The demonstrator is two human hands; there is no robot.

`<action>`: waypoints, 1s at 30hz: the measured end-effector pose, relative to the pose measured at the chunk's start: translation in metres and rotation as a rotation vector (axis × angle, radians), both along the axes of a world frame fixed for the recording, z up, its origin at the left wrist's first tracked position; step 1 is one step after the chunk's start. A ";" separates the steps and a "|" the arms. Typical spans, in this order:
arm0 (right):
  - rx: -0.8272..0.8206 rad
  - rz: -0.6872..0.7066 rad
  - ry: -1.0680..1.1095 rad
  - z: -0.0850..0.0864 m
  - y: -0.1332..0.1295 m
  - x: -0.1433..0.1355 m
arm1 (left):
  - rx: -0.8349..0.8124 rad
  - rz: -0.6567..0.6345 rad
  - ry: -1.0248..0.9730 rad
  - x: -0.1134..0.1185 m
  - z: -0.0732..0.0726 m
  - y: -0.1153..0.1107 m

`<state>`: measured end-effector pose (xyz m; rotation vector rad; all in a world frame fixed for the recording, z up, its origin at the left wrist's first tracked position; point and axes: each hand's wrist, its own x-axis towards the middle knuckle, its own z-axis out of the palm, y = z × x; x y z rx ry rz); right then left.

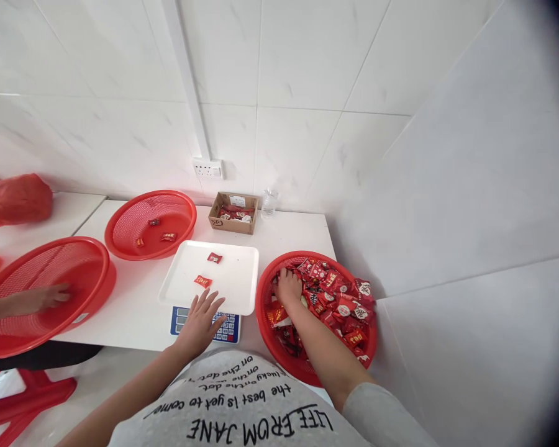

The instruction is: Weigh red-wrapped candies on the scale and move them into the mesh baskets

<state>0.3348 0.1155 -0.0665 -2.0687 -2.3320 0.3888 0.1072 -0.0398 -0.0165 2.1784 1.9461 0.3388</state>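
My left hand [202, 323] hovers at the near edge of a white weighing tray [235, 292], fingers spread and holding nothing. Two small red-wrapped packets, an upper one [215, 257] and a lower one [204, 281], lie apart on that tray. Beneath its near edge shows the blue keypad of a digital scale [233, 331], partly covered by my hand. On the right, my right hand [289, 287] reaches into a red plastic basket [262, 310] heaped with red snack packets [330, 298]. Its fingers curl down among the packets, and the fingertips are hidden.
Behind the scale stand a red basket [186, 217] with a few small packets, a cardboard box [233, 226] of packets and a clear plastic cup [269, 202]. Another person's hand [41, 298] is inside a left red basket [100, 279]. A tiled wall [298, 149] bounds the table.
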 end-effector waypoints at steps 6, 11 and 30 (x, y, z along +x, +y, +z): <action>-0.095 -0.037 0.184 -0.002 0.014 0.013 | 0.164 0.175 -0.036 -0.038 0.034 0.021; -0.177 -0.098 0.692 0.009 0.010 0.021 | 0.282 0.482 -0.188 -0.085 0.089 0.053; -0.512 -0.469 1.560 0.079 -0.082 -0.136 | -0.999 0.235 -1.514 -0.041 0.061 0.046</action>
